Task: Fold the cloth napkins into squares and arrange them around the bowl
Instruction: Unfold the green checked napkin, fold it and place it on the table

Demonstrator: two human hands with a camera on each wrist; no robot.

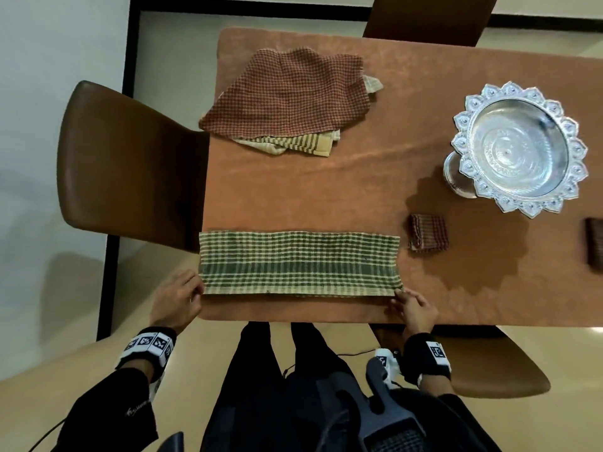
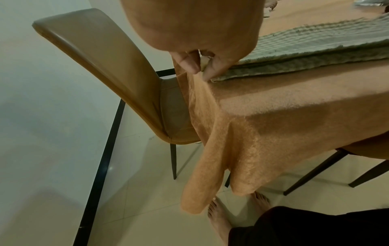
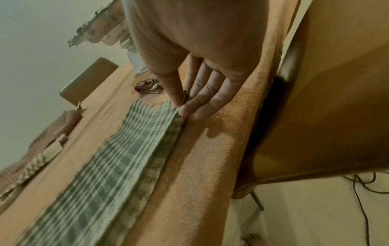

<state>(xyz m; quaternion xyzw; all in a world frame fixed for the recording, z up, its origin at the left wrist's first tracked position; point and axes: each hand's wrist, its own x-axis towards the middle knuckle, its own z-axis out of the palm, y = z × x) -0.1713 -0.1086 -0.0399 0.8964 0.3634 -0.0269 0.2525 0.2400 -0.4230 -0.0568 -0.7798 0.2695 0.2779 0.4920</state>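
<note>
A green checked napkin (image 1: 300,263) lies folded into a long strip near the table's front edge. My left hand (image 1: 177,300) pinches its near left corner (image 2: 207,66) between thumb and finger. My right hand (image 1: 412,308) pinches the near right corner (image 3: 181,106) between thumb and forefinger, its other fingers straight. A silver footed bowl (image 1: 518,148) with a scalloped rim stands at the right. Two small folded dark red napkins lie in front of it, one (image 1: 428,236) to its left, the other (image 1: 594,244) cut off by the right edge. A pile of unfolded napkins (image 1: 287,99) sits at the far left.
The table (image 1: 359,177) wears an orange cloth (image 2: 242,149) that hangs over its edges. Brown chairs stand at the left (image 1: 130,164), at the far side (image 1: 430,17) and at the near right (image 1: 489,363). My legs and bare feet (image 2: 219,214) are below the front edge.
</note>
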